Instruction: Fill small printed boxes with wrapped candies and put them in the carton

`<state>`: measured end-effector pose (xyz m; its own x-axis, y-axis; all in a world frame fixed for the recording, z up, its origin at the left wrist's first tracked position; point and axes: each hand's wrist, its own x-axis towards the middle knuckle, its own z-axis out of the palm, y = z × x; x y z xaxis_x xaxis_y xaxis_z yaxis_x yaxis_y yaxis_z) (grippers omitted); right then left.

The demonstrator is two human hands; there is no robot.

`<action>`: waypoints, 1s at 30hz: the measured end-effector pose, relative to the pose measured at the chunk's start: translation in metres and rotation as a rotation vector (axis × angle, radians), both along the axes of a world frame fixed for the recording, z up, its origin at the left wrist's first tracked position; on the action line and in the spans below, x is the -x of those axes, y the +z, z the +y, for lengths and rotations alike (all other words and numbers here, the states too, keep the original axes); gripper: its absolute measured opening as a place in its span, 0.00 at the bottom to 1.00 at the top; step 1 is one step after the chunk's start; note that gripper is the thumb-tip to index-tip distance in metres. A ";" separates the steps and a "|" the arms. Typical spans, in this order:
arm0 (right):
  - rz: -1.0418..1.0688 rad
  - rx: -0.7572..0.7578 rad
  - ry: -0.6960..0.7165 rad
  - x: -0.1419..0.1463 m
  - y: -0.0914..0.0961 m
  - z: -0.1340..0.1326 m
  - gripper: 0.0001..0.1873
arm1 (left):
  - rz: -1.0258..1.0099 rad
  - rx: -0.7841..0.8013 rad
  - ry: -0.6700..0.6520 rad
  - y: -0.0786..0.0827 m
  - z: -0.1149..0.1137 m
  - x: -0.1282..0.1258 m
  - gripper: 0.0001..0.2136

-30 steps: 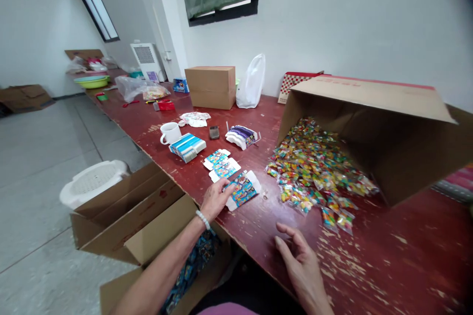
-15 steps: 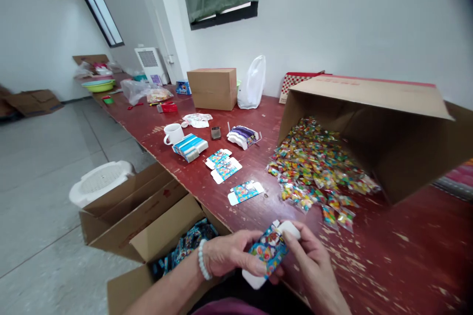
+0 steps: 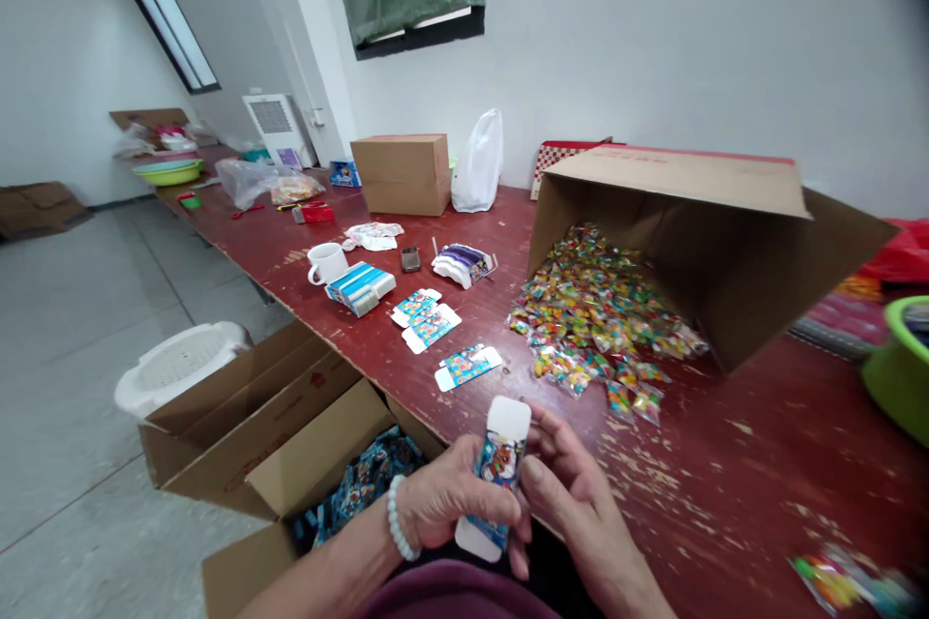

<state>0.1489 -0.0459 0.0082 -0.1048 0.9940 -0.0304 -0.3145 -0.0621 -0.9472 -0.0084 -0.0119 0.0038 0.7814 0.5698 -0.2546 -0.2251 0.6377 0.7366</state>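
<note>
My left hand (image 3: 454,493), with a pale bead bracelet on its wrist, grips a small blue printed carton (image 3: 500,455) between thumb and fingers. White end flaps stick out at the carton's top and bottom. Close along the carton's right side is my right hand (image 3: 573,503), its thumb and fingers apart; whether a fingertip touches the carton is unclear. Flat, unfolded cartons of the same print (image 3: 468,366) lie on the red table (image 3: 581,445) just beyond my hands. To their right, small clear packets of colourful candy (image 3: 602,300) spill out of a tipped cardboard box (image 3: 674,179).
Below the table edge at left, an open cardboard box (image 3: 319,450) holds many blue printed cartons (image 3: 374,474). A white stool (image 3: 181,363) stands beside it. A white mug (image 3: 326,263), a green basin (image 3: 900,377) and loose candy packets (image 3: 834,580) are on the table.
The carton has turned more upright in my left hand. My right hand has let go of its upper flap and opened beside it. The view has swung right, showing the green basin.
</note>
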 end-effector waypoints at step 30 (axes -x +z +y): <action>-0.160 -0.064 -0.356 -0.004 -0.024 0.009 0.14 | 0.292 -0.455 0.428 -0.006 0.001 -0.013 0.17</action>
<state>0.1525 -0.0368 -0.0162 0.2476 0.9678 0.0444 -0.1540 0.0845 -0.9844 0.0043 -0.0112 -0.0024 0.4000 0.9128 -0.0827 -0.1398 0.1500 0.9788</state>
